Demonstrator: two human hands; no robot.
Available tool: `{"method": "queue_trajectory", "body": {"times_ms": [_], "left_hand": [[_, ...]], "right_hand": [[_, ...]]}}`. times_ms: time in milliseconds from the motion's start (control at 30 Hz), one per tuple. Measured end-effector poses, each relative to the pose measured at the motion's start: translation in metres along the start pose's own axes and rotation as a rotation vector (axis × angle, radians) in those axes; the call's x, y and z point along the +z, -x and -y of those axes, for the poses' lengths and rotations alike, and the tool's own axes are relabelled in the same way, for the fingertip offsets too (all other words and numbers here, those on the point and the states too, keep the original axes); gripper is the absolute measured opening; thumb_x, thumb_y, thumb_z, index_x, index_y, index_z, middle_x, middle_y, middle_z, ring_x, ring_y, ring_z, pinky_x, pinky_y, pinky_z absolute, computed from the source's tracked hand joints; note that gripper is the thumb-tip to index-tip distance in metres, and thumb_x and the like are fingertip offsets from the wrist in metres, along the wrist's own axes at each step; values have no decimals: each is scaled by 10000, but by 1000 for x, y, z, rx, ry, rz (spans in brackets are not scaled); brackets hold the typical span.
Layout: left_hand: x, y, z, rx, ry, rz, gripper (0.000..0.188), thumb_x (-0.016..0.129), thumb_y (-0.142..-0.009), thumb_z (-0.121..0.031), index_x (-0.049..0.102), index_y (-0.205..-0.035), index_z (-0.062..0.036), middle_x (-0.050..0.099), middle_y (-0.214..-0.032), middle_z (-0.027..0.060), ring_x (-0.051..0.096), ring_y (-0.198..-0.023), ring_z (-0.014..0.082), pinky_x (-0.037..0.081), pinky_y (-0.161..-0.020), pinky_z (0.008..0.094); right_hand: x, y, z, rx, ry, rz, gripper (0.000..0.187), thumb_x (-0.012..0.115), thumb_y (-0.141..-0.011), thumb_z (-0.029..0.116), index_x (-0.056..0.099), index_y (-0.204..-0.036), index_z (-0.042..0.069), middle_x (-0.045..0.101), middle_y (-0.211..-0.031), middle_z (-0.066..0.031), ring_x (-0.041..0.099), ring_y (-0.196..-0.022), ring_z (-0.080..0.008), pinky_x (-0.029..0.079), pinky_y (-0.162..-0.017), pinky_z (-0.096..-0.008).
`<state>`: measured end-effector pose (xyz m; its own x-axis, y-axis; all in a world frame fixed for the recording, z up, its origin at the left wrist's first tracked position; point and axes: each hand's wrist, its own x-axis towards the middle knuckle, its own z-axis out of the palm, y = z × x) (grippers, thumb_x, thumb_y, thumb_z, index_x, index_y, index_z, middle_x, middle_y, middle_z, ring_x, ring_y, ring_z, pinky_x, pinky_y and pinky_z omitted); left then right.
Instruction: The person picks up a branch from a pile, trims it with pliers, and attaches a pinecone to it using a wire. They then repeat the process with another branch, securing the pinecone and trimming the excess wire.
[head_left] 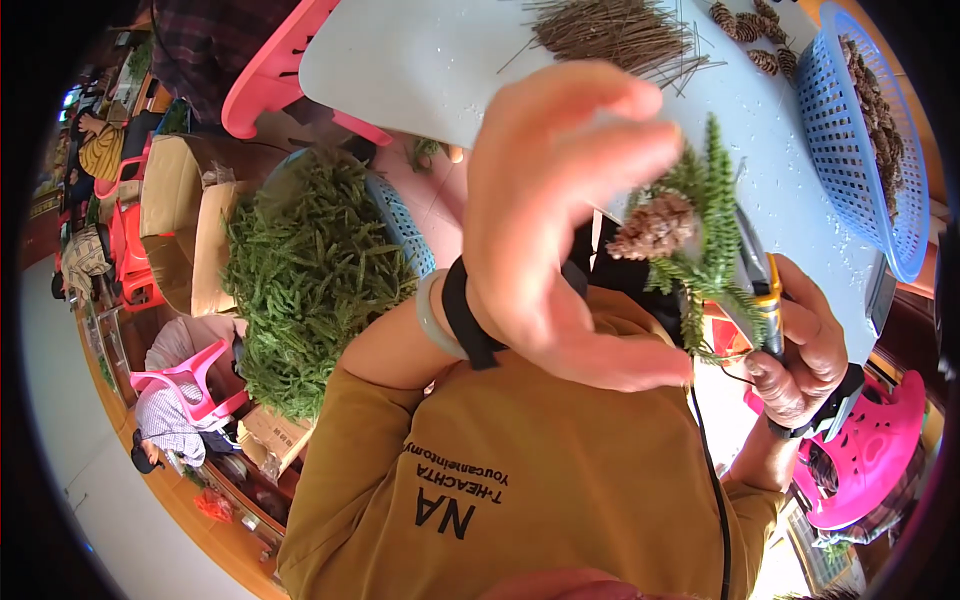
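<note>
My left hand (530, 230) is raised close to the camera, its fingers curved and spread apart from the thumb, with nothing seen between them. Beyond its fingertips a brown pine cone (655, 228) sits among green artificial pine sprigs (718, 215). My right hand (805, 350) is closed around a dark tool with a yellow edge (768, 300), whose kind I cannot make out. The sprigs lie against that tool, and whether the right fingers grip them too is hidden.
Thin brown sticks (610, 40) and loose pine cones (755, 30) lie on the pale table (400, 60). A blue basket (850, 150) stands at its right. Left are a heap of green sprigs (310, 270), a cardboard box (170, 190) and a pink chair (260, 80). Other people sit further off.
</note>
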<state>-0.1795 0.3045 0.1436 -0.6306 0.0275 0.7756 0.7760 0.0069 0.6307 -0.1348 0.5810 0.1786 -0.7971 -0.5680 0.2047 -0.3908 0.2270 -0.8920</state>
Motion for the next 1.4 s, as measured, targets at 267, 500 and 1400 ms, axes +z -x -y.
{"method": "queue_trajectory", "body": {"times_ms": [267,500,1400], "left_hand": [[23,-1,3,461,-628,-71,378,739,-621,-225,638,-952,-74,514,-1129,145,522,-891,261,446,-666,381],[9,-1,-17,126,-332,190,433,822,-656,-256,595,-935,-15,533,-1025,163,550,-862,280,474,-711,372],[25,0,-44,227,-583,153,188,680,-557,-104,582,-706,-45,525,-724,25,514,-653,197,397,-702,408]], "right_hand": [[19,5,7,94,-114,-181,418,758,-733,166,607,-1049,-63,518,-1175,-288,578,-1017,-319,432,-868,-348],[24,4,7,99,-54,-194,392,760,-719,189,632,-991,-62,566,-1100,-271,596,-973,-307,442,-849,-339],[34,4,11,106,16,-261,385,750,-724,174,621,-1005,-56,542,-1127,-302,593,-986,-333,439,-875,-367]]}}
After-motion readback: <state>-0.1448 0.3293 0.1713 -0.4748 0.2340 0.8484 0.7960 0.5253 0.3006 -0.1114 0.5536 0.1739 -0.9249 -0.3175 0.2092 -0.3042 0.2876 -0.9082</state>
